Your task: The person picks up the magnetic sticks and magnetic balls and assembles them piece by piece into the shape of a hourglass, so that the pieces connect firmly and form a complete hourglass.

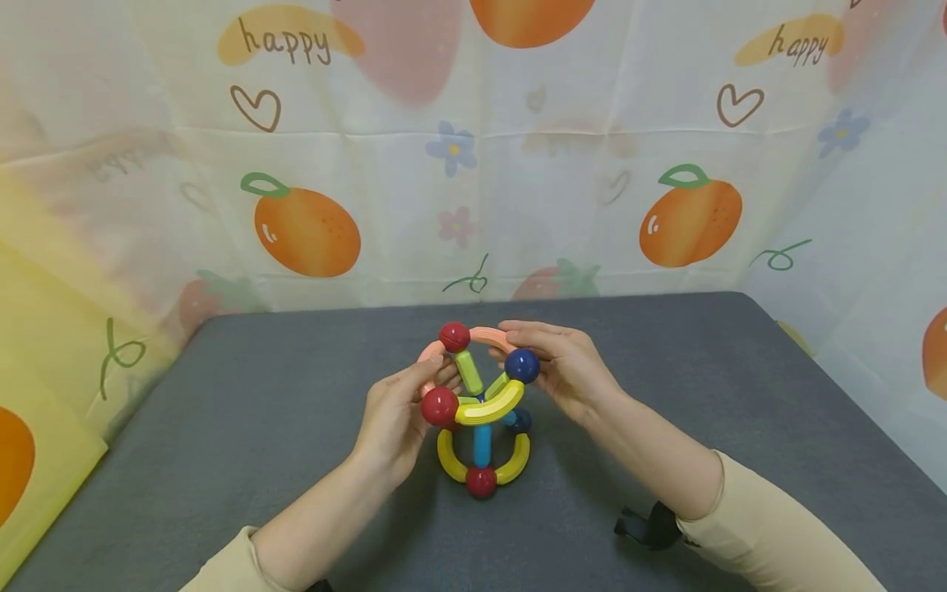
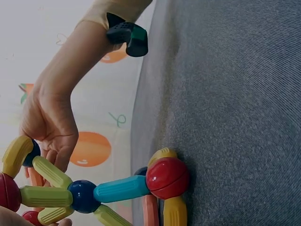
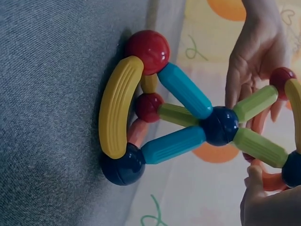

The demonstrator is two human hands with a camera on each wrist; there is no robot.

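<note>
A standing structure of magnetic rods and balls is between the hands. Its upper ring has a red ball (image 1: 440,407), a curved yellow rod (image 1: 491,404), a blue ball (image 1: 522,366) and curved salmon rods (image 1: 488,335). Green straight rods (image 3: 259,147) run from the ring to a central blue ball (image 3: 219,125). Below it, blue straight rods (image 3: 174,145) reach the lower ring, which rests on the table. My left hand (image 1: 395,415) pinches the salmon rod on the ring's left. My right hand (image 1: 570,366) pinches the salmon rod at the right; its fingertips are partly hidden.
A dark grey cloth (image 1: 296,395) covers the table. Behind it hangs a white printed curtain (image 1: 547,181) with oranges and hearts. A black wrist device (image 1: 651,526) sits by the right sleeve.
</note>
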